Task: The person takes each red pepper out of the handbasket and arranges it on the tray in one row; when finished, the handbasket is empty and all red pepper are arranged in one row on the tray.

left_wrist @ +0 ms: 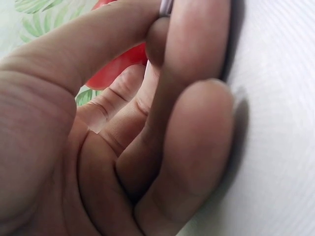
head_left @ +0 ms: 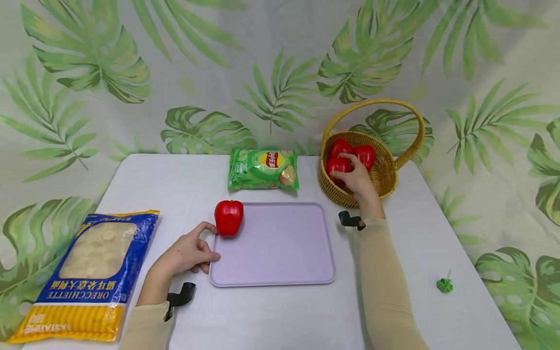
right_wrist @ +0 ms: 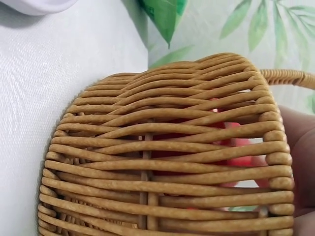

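Note:
A red bell pepper (head_left: 229,218) stands at the far left corner of the lilac tray (head_left: 280,248). My left hand (head_left: 188,250) holds the tray's left edge, its index fingertip close beside that pepper. In the left wrist view, curled fingers (left_wrist: 197,137) fill the picture, low against the white cloth. At the back right, my right hand (head_left: 356,180) reaches into a wicker basket (head_left: 387,172) and grips a red bell pepper (head_left: 338,166). Two more red peppers (head_left: 364,155) lie behind it. From the right wrist, the basket's woven side (right_wrist: 162,157) hides most of that hand.
A green chip bag (head_left: 262,170) lies behind the tray. To the left is a blue and yellow orecchiette bag (head_left: 92,272). A small green tuft (head_left: 445,285) sits at the right. The basket's tall handle (head_left: 413,116) arches above it, near the leaf-patterned backdrop (head_left: 280,97).

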A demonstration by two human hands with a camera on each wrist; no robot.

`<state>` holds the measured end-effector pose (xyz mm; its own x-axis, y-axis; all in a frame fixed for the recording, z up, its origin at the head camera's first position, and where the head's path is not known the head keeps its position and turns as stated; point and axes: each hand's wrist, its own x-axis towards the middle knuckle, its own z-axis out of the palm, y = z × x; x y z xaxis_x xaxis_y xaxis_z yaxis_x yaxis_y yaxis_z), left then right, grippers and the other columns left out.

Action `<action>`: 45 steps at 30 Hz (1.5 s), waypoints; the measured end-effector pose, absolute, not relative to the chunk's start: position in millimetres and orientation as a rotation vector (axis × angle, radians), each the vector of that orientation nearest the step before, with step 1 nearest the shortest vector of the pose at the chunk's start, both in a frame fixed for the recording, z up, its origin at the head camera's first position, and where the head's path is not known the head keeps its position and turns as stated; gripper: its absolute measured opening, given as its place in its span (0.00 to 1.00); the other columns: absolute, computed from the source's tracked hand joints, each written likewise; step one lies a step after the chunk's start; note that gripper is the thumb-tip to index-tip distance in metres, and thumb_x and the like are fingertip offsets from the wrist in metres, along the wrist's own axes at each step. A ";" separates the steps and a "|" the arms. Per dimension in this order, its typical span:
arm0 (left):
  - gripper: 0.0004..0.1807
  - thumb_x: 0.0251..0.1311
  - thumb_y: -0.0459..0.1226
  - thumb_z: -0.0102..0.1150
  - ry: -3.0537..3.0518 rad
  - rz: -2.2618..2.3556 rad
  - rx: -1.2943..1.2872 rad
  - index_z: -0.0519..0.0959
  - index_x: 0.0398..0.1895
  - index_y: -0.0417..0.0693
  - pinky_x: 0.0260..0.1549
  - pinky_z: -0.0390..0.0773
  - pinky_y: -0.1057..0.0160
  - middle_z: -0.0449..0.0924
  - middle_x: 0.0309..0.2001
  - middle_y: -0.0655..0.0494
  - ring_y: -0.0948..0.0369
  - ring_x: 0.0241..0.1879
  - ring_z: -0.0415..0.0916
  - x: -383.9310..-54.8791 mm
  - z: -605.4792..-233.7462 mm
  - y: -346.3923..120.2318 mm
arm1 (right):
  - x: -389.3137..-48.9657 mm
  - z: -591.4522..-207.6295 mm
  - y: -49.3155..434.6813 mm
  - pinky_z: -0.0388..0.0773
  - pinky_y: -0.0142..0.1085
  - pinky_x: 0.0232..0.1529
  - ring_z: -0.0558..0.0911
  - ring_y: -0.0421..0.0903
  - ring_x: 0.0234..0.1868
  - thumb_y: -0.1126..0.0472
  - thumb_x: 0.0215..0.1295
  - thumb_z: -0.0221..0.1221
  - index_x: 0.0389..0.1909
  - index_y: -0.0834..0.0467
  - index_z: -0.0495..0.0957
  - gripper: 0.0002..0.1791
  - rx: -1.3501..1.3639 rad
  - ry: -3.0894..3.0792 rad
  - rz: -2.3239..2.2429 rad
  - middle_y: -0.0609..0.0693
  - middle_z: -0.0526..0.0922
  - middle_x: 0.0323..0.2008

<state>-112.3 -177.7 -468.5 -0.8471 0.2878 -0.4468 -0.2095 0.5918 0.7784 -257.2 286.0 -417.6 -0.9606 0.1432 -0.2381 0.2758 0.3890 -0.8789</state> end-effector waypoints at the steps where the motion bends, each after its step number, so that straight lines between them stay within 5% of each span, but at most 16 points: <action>1: 0.36 0.62 0.39 0.75 2.280 1.212 0.063 0.65 0.68 0.53 0.24 0.80 0.61 0.84 0.28 0.51 0.58 0.22 0.83 -112.6 -468.5 -177.7 | -256.5 -416.7 285.8 0.65 0.64 0.77 0.53 0.66 0.83 0.62 0.69 0.68 0.81 0.46 0.60 0.43 0.385 2.516 -1.643 0.62 0.50 0.84; 20: 0.35 0.63 0.39 0.74 2.276 1.216 0.076 0.65 0.68 0.52 0.23 0.79 0.62 0.84 0.27 0.52 0.58 0.22 0.84 -115.0 -468.7 -178.5 | -224.7 -391.4 285.6 0.77 0.57 0.70 0.59 0.59 0.80 0.58 0.69 0.70 0.80 0.39 0.60 0.43 0.366 2.504 -1.885 0.55 0.55 0.81; 30: 0.36 0.62 0.39 0.75 2.272 1.226 0.085 0.65 0.68 0.52 0.23 0.79 0.61 0.84 0.27 0.51 0.58 0.22 0.84 -114.6 -470.2 -178.6 | -194.9 -368.1 264.5 0.87 0.33 0.47 0.60 0.57 0.77 0.55 0.68 0.72 0.77 0.35 0.64 0.41 0.258 2.428 -1.981 0.53 0.56 0.81; 45: 0.35 0.63 0.38 0.74 2.266 1.233 0.072 0.65 0.67 0.51 0.23 0.79 0.61 0.84 0.27 0.52 0.58 0.22 0.83 -113.2 -469.0 -178.3 | -175.8 -366.7 212.9 0.89 0.39 0.44 0.68 0.61 0.73 0.63 0.69 0.68 0.76 0.45 0.65 0.37 0.048 2.258 -1.998 0.57 0.62 0.74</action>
